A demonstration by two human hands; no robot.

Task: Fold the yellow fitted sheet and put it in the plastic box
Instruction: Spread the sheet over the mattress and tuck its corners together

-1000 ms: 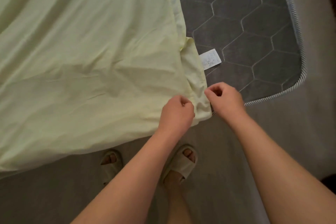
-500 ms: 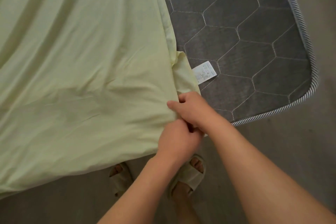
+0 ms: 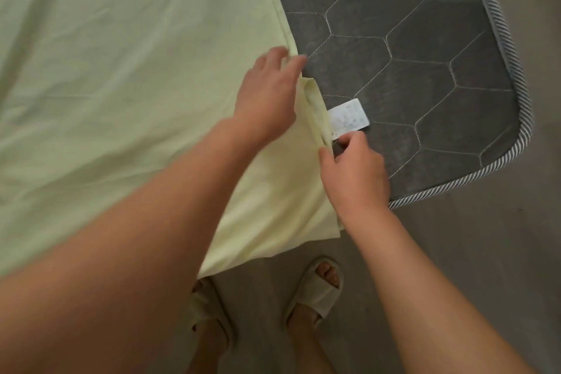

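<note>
Yellow fitted sheet (image 3: 121,106) lies pale, creased, spread over grey mattress (image 3: 409,70).

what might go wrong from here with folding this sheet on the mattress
1. The right hand pinches only a small bit of the yellow fitted sheet beside the care label; it may slip out.
2. The left hand lies flat on the sheet's edge, not gripping, so layers could shift.
3. The sheet's near corner hangs off the mattress above the slippers; it could slide to the floor.
</note>
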